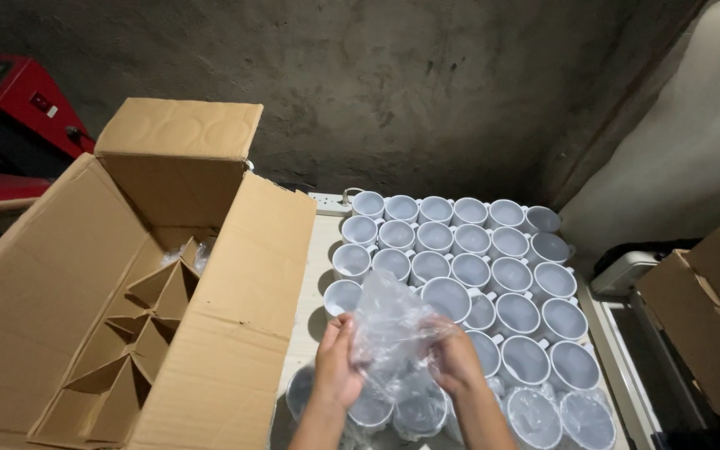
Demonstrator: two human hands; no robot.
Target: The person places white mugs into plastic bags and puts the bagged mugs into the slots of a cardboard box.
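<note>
My left hand [337, 362] and my right hand [457, 360] both grip a crumpled clear plastic bag [389, 329] held above the table. Under the bag stand white mugs still wrapped in plastic [418, 410]. Beyond my hands, several rows of unwrapped white mugs [452, 250] stand upright and close together on the pale table [320, 242]. Whether a mug is inside the bag I cannot tell.
A large open cardboard box [127, 333] with cardboard dividers inside sits at the left, its flaps raised. Another cardboard box [710, 308] is at the right edge. A red machine [10, 92] stands at the far left by the concrete wall.
</note>
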